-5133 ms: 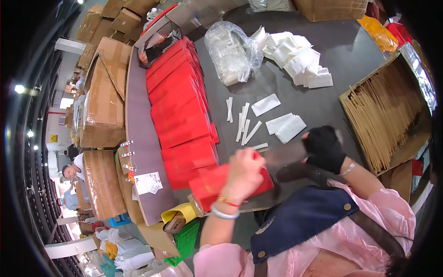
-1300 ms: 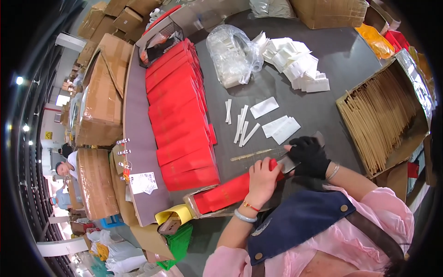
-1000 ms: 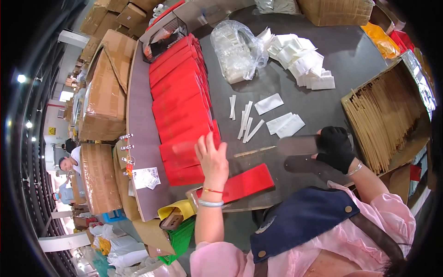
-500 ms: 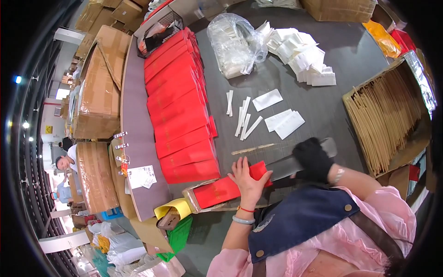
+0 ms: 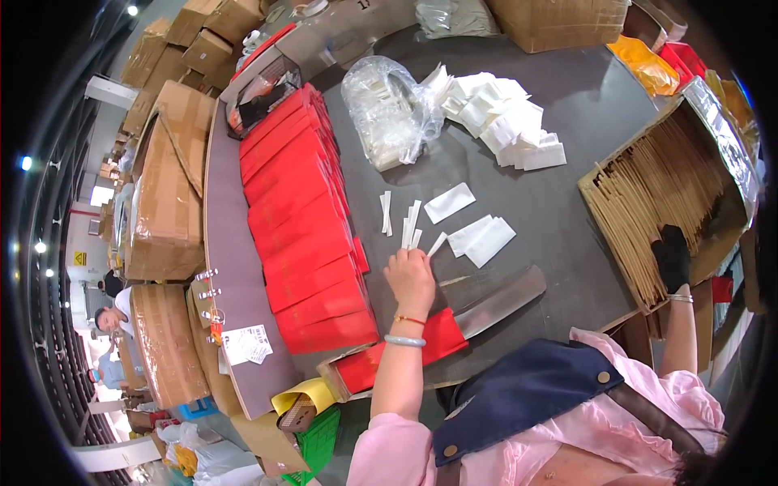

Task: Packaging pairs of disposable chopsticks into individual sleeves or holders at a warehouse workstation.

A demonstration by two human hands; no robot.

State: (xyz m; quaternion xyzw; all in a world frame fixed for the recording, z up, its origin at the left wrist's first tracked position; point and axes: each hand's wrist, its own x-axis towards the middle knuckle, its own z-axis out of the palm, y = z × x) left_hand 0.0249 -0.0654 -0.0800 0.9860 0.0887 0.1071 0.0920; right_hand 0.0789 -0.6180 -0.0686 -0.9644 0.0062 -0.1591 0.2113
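Observation:
My bare left hand (image 5: 411,279) reaches over the table, its fingers drawn together on the lower ends of thin white strips (image 5: 412,223). Below its wrist, a red paper sleeve (image 5: 442,338) lies in a shallow cardboard tray (image 5: 331,379). Out of the sleeve's right end sticks a long, glossy grey blade-like piece (image 5: 506,301) with a rounded tip. At the far right, my right hand (image 5: 672,257), in a black glove, has its fingers apart against tightly packed thin brown pieces (image 5: 648,202) standing in a cardboard box (image 5: 713,105). I see nothing held there.
Overlapping red sleeves (image 5: 300,219) form a long row on the left. White packets (image 5: 506,121) lie beside a clear plastic bag (image 5: 389,113), with loose white packets (image 5: 482,239) nearer. Large cartons (image 5: 166,186) stand beyond the left edge, where a person (image 5: 113,316) is visible.
My left hand has left the red sleeve and moved up to the white strips. My right hand has let go of the grey piece and moved right to the box of brown pieces.

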